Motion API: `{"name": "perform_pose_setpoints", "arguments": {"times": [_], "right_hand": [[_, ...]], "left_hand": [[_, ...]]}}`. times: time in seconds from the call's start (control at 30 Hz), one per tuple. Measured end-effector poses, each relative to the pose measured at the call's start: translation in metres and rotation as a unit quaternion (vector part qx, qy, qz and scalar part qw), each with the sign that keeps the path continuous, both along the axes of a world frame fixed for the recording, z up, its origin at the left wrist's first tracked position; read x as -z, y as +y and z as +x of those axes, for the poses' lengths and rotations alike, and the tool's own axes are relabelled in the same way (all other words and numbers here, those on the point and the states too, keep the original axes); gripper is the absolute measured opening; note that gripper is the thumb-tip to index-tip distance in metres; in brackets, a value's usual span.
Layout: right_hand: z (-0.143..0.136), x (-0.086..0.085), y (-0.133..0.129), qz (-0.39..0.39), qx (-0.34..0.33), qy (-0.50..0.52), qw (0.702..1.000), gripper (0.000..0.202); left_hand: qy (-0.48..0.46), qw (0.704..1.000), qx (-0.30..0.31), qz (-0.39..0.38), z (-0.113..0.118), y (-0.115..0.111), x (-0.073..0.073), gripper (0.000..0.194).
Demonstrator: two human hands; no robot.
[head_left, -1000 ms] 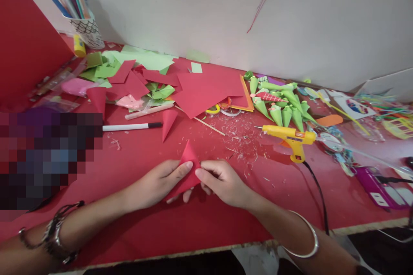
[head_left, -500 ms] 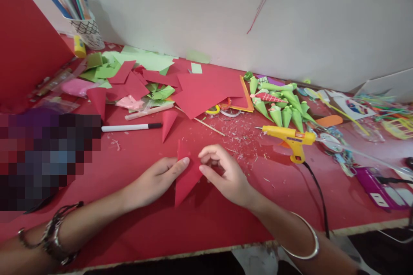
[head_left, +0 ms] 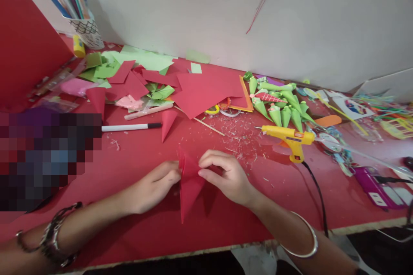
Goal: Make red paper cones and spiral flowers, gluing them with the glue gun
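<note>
Between my hands, near the front of the red table, is a folded piece of red paper (head_left: 189, 184) with its narrow point toward me. My right hand (head_left: 224, 174) pinches its right edge between thumb and fingers. At its left edge, my left hand (head_left: 161, 182) is closed on the paper, its fingertips partly hidden. Beyond them a small red cone (head_left: 168, 123) lies by a white marker (head_left: 132, 127) with a black cap. A yellow glue gun (head_left: 290, 136) rests to the right of my right hand.
Green cones (head_left: 285, 114) are piled behind the glue gun. Red sheets (head_left: 206, 90) and green scraps (head_left: 142, 58) lie along the wall (head_left: 206, 13). A pen cup (head_left: 86, 32) stands at the back left. A thin stick (head_left: 206, 124) and paper shreds are mid-table; a black cord (head_left: 318, 189) crosses the right.
The red paper has turned and its point has come lower toward me. My left thumb has moved off its face to the left edge. My right hand has stayed nearly in place.
</note>
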State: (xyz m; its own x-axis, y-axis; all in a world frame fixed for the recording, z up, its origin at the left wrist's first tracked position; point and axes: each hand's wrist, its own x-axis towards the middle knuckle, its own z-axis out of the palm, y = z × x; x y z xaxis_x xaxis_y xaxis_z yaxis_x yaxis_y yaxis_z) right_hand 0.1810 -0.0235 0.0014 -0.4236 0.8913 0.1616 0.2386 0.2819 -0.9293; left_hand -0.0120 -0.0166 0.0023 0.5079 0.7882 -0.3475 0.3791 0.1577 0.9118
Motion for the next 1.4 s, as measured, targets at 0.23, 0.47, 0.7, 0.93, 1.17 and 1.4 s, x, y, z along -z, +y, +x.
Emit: {"name": "perform_pose_setpoints", "arguments": {"times": [0.23, 0.47, 0.7, 0.93, 1.17, 1.4], "right_hand": [[-0.004, 0.007, -0.005, -0.05, 0.052, -0.001, 0.997, 0.012], [-0.003, 0.0, -0.005, 0.078, 0.02, -0.053, 0.995, 0.009], [0.0, -0.001, -0.003, 0.08, 0.01, -0.028, 0.996, 0.015], [-0.003, -0.002, -0.002, -0.006, 0.042, 0.008, 0.999, 0.016], [-0.005, 0.002, -0.005, -0.094, 0.06, 0.058, 0.992, 0.012], [-0.004, 0.002, -0.004, -0.088, 0.051, 0.04, 0.994, 0.011]], "left_hand": [[-0.03, 0.998, 0.061, 0.015, 0.007, 0.001, -0.002, 0.039], [0.001, 0.999, -0.019, -0.047, 0.013, 0.006, -0.007, 0.043], [0.035, 0.996, -0.084, -0.013, 0.004, 0.005, -0.005, 0.037], [-0.069, 0.993, 0.09, 0.015, 0.005, 0.004, -0.01, 0.042], [-0.099, 0.99, 0.103, 0.001, 0.006, 0.005, -0.01, 0.038], [-0.111, 0.989, 0.086, 0.035, 0.009, 0.004, -0.006, 0.021]]}}
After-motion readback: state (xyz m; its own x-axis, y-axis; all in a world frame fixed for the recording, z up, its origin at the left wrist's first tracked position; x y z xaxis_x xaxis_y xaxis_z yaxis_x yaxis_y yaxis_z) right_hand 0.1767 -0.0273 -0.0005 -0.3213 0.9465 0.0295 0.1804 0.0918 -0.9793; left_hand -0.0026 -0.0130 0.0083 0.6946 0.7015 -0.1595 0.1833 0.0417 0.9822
